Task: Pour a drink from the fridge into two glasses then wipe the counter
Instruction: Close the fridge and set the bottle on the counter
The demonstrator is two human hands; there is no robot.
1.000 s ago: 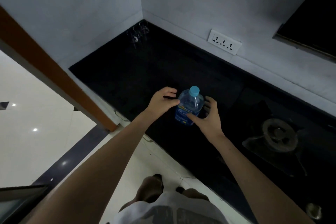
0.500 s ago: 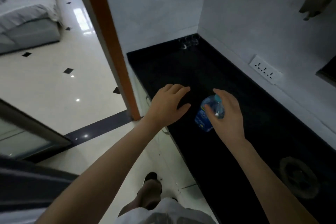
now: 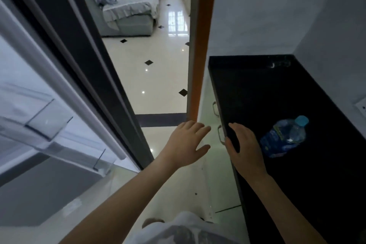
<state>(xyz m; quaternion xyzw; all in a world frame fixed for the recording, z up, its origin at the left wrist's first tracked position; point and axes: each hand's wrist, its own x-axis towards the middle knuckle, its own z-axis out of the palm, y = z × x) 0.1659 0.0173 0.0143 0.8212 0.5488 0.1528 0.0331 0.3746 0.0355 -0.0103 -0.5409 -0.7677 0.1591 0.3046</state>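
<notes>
A clear water bottle [image 3: 284, 136] with a blue label and light-blue cap stands on the black counter [image 3: 277, 95] at the right. My right hand [image 3: 244, 149] hovers over the counter's front edge, left of the bottle, fingers relaxed and holding nothing. My left hand [image 3: 187, 142] is spread flat in the air over the floor, between the counter and the fridge door [image 3: 65, 77], and holds nothing. The fridge door stands swung out at the left, its clear inner shelves showing. Faint glasses [image 3: 280, 64] stand at the counter's far corner.
An orange door frame [image 3: 200, 45] rises just left of the counter. Beyond it lie a glossy tiled floor and a grey sofa [image 3: 128, 4]. Cabinet handles [image 3: 219, 133] sit below the counter edge. A wall socket [image 3: 361, 106] is at the right.
Both hands have left the bottle, which stays on the counter. My view has swung left, bringing the fridge door into sight, and both hands have drifted left of the bottle.
</notes>
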